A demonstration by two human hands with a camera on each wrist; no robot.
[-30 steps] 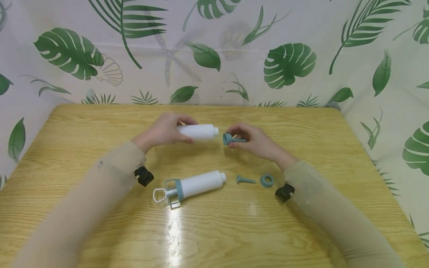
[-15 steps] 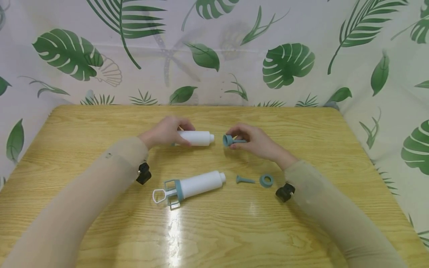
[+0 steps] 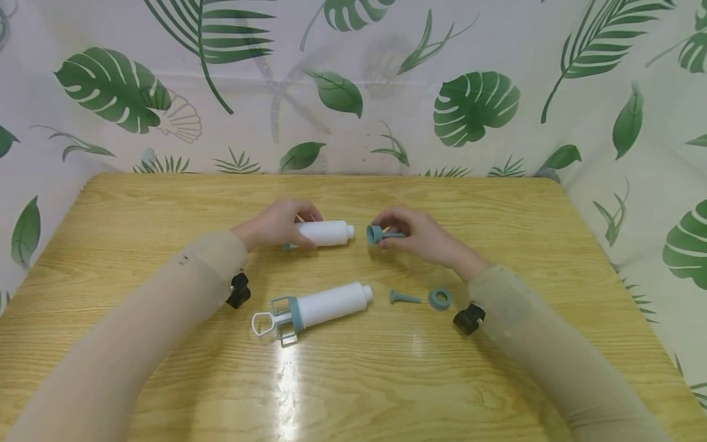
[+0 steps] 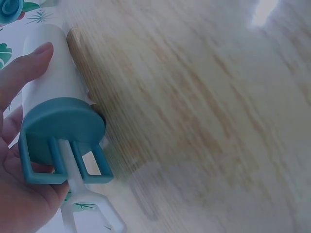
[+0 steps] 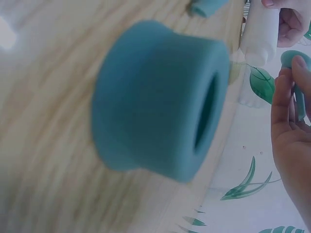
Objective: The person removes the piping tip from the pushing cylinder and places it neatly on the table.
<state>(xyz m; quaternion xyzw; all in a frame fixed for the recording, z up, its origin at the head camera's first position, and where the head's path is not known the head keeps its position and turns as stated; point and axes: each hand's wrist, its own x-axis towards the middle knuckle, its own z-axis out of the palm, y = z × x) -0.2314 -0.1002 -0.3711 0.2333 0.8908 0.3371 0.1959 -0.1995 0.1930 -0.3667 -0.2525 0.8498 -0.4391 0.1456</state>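
Note:
My left hand [image 3: 274,224] grips a white syringe [image 3: 328,232], its narrow tip pointing right. In the left wrist view, the syringe's teal end cap [image 4: 63,121] has square finger loops, with a white plunger handle [image 4: 90,196] below. My right hand [image 3: 424,236] pinches a teal funnel-shaped nozzle [image 3: 374,234] by its narrow stem, wide mouth facing the syringe tip. A small gap separates the two. In the right wrist view the nozzle [image 5: 288,56] shows between thumb and fingers.
Nearer on the wooden table [image 3: 166,368] lies a second white syringe [image 3: 334,304] with teal loops. To its right are a smaller teal nozzle [image 3: 405,297] and a teal ring [image 3: 439,299]. A leaf-printed cloth [image 3: 342,141] hangs behind the table.
My left hand has brought the syringe down toward the near side and slightly left, level with the nozzle. My right hand has barely moved. The things on the table stay put.

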